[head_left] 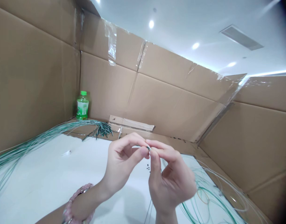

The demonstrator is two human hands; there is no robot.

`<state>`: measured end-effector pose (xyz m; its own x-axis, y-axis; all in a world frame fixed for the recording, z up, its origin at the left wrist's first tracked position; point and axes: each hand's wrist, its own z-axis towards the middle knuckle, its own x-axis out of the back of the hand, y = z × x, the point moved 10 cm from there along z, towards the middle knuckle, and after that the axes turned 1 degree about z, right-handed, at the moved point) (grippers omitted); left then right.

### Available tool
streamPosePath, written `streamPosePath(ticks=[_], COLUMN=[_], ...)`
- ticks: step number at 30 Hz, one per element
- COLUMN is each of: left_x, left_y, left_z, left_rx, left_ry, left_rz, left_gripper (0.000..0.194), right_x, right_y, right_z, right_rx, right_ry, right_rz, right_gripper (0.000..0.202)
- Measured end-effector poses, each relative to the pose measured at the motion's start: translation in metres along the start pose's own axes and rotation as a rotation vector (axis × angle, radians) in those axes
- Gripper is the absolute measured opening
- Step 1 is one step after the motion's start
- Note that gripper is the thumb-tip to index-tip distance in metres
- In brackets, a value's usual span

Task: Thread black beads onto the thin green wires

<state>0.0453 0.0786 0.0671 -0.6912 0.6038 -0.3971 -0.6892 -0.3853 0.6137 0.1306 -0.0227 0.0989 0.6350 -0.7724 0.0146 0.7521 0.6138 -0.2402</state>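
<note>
My left hand (123, 163) is pinched at thumb and fingertips, level with the middle of the view. Its fingertips meet those of my right hand (172, 177), which is pinched too. Between them shows a short bit of thin green and white wire (149, 149); most of it is covered by the fingers. Just below the fingertips, a few tiny black bits (148, 168) lie on the white work surface (86, 174). Loose loops of green and clear wire (209, 199) spread to the right of my right hand.
Along the left edge runs a long bundle of green wires (51, 132), its dark twisted ends at the back. A green bottle (82, 107) stands in the back left corner. Cardboard walls (171, 93) enclose the surface. A small white scrap (67, 153) lies at left.
</note>
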Motion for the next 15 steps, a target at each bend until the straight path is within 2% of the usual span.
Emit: streamPosePath(ticks=[4,10,15], left_x=[0.0009,0.0056,0.0036], left_y=[0.0073,0.002,0.0071], left_z=[0.0025,0.0046,0.0047], left_rx=[-0.035,0.073,0.055], left_ry=[-0.027,-0.017,-0.024], left_rz=[0.087,0.087,0.112], left_gripper=[0.009,0.009,0.01], right_x=[-0.0004,-0.0025,0.0001], right_y=[-0.0004,0.0035,0.002], right_z=[0.0022,0.0018,0.0002], right_rx=[0.007,-0.049,-0.035], right_ry=[-0.023,-0.064,-0.052], right_rz=[0.022,0.13,0.09], right_gripper=[0.014,0.023,0.022])
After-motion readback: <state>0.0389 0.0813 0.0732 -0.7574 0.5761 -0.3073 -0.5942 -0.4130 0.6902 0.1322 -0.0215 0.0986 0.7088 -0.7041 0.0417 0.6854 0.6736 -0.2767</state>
